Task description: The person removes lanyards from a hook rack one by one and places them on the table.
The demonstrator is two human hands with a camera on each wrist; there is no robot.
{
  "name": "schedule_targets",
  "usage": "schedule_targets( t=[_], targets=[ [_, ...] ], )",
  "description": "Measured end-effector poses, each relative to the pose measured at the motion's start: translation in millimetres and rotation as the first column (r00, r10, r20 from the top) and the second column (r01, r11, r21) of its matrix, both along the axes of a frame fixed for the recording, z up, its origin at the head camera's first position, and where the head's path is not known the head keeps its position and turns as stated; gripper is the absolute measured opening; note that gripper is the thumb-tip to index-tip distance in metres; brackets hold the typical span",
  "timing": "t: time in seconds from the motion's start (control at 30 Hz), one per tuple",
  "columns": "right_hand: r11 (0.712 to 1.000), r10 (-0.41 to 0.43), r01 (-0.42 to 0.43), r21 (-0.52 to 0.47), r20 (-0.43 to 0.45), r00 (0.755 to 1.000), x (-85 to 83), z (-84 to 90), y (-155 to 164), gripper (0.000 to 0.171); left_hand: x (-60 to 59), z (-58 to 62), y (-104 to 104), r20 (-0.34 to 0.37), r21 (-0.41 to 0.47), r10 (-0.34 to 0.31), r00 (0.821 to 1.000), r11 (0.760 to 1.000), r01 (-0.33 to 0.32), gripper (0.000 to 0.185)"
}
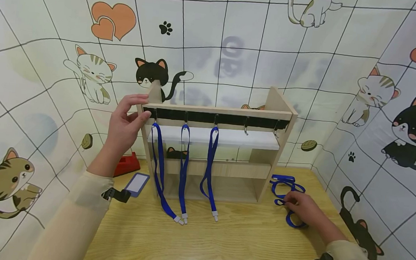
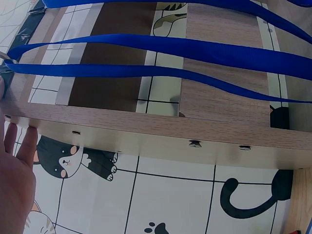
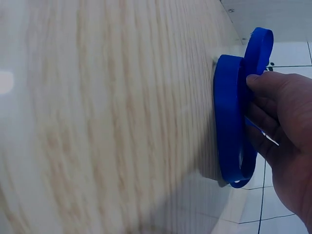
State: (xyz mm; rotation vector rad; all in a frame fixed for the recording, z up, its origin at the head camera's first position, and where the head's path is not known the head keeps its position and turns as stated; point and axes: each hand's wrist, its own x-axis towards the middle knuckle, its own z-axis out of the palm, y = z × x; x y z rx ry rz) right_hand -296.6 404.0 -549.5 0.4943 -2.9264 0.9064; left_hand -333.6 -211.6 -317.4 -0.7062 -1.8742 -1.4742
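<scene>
The pale wooden rack (image 1: pixel 227 169) has a matt, lightly grained laminate finish, with small metal screw heads (image 2: pixel 195 144) set in its edge. A strip of black, dull material (image 1: pixel 216 118), possibly felt or plastic, runs along its top rail and carries small metal hooks (image 1: pixel 246 129). The blue woven cloth lanyards (image 1: pixel 183 173) have a smooth, slightly sheeny ribbon surface and pale plastic or metal end clips (image 1: pixel 215 216). The light wood-grain bench (image 1: pixel 202 241) is smooth and glossy enough to reflect a lamp. The cat-patterned wall covering (image 1: pixel 40 90) looks like smooth printed sheet.
</scene>
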Motion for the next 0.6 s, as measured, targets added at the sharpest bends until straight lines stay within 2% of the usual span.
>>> schedule_targets(
  t=[0.4, 0.5, 0.6],
  targets=[
    [0.999, -0.017, 0.017, -0.028, 0.003, 1.0, 0.7, 0.6, -3, 0.01, -1.6, -0.9, -1, 0.003, 0.004, -0.006, 1.0, 1.0, 0.006, 0.032],
    [0.998, -0.041, 0.04, -0.045, -0.021, 0.999, 2.1, 4.1, -6, 0.011, -1.2, -0.7, -1, 0.005, 0.005, -0.005, 1.0, 1.0, 0.005, 0.032],
    [0.996, -0.067, 0.061, -0.067, -0.085, 0.994, 5.4, 10.0, -11, 0.01, -0.8, -0.7, 0, 0.003, 0.008, -0.009, 1.0, 1.0, 0.009, 0.032]
  ],
)
